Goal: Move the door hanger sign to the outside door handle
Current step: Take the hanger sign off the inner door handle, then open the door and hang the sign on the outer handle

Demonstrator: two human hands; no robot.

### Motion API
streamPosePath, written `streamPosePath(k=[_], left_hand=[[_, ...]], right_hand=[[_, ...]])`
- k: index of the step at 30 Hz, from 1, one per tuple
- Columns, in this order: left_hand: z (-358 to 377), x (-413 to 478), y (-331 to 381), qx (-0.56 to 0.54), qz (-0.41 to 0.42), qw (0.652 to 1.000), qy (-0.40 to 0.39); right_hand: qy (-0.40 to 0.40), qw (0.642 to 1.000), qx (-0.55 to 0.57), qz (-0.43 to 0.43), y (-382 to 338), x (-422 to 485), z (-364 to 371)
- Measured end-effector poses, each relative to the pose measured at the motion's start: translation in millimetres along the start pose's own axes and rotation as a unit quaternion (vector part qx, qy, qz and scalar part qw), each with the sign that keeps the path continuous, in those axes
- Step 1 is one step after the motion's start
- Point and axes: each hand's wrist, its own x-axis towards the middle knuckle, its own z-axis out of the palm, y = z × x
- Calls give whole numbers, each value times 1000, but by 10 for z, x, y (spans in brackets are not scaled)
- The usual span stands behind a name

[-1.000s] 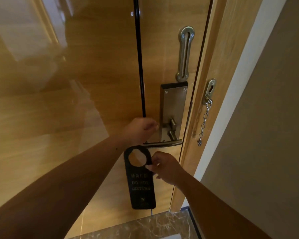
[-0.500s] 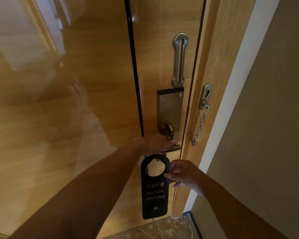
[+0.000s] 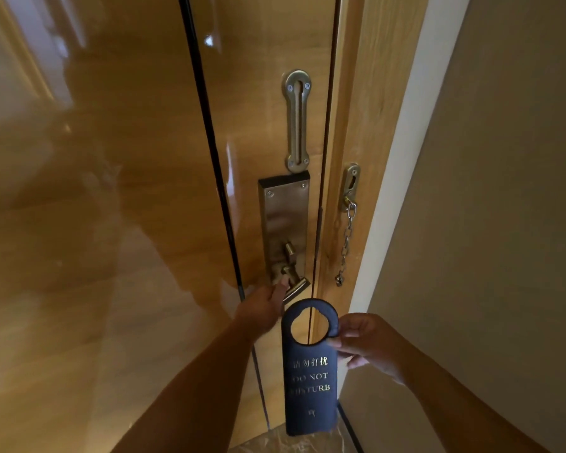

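1. While the right hand (image 3: pixel 370 346) pinches the door hanger sign (image 3: pixel 309 371) by its right edge, just under the loop, thumb on the front and fingers behind, the sign hangs upright and free in the air, off any handle.
2. That sign is dark with gold lettering (Chinese characters on top, "DO NOT DISTURB" under them) and its round cutout shows the door edge through it. It sits at about 6 o'clock in the view, its bottom end over a strip of marble floor (image 3: pixel 307 443).
3. Up at 11 o'clock from the sign, the left hand (image 3: pixel 262 310) is curled around the lever door handle (image 3: pixel 294 289), thumb laid along the top. Only the tip of the lever pokes out past the fingers.
4. Straight up at 12 o'clock from the handle is the metal lock plate (image 3: pixel 283 217), and above that a slotted guard plate (image 3: pixel 297 120) screwed to the glossy wooden door (image 3: pixel 111 223).
5. Over at 3 o'clock from the lock plate, a security chain (image 3: pixel 346 243) dangles loose from its bracket on the door frame (image 3: pixel 356 125).
6. Past the frame on the right is a plain beige wall (image 3: pixel 487 207).
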Motion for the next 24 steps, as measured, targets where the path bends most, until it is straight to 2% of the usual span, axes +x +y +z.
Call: streamPosePath(k=[7,10,15,19,24], left_hand=[[178,-1,-102,-145,-10,989,30],[262,7,-163,-157,-5,986,54],[250,-12,-137,-182,-20,983,30],[192,-98,-121,-115,-30,993,26],[21,-230,20,-5,-4,1000,23]], right_hand=[[39,998,-34,18,27,-37,-172],[53,998,-25,21,48,9,-182],[61,998,-25,16,51,-14,-145],[65,997,-40,15,68,-115,-57],[127,992,21,11,29,-259,-24]])
